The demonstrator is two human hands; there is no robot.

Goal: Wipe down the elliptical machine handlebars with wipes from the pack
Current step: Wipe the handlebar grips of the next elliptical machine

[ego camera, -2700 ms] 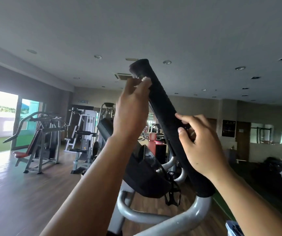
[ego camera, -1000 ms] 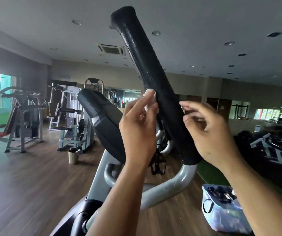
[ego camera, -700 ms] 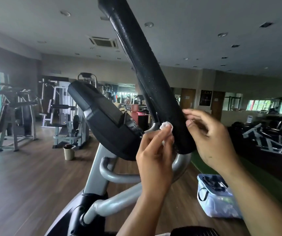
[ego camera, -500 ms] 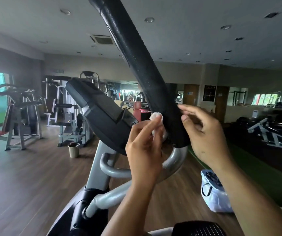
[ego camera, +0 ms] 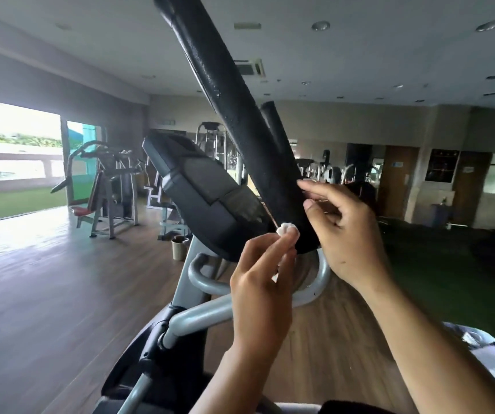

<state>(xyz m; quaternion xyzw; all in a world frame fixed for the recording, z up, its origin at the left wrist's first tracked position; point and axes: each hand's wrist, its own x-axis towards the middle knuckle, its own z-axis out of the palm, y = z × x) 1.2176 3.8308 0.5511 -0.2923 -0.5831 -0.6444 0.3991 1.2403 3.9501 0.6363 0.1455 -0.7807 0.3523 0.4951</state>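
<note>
Handlebar grip (ego camera: pixel 240 121): black foam or rubber, matt, rough and pitted, w/ small glints. Tube (ego camera: pixel 198 317) below: grey painted metal, smooth, satin. Console (ego camera: pixel 204 198): black plastic, matt shell, centre panel a bit shinier. Wipe (ego camera: pixel 287 228): white, soft, crumpled. Floor (ego camera: pixel 46 294): wood planks, glossy, reflecting daylight.

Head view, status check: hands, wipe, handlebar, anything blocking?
Left hand pinches balled white wipe at the lower end of the black handlebar grip. Right hand touches the grip's right edge. Console close left, not blocking.
</note>
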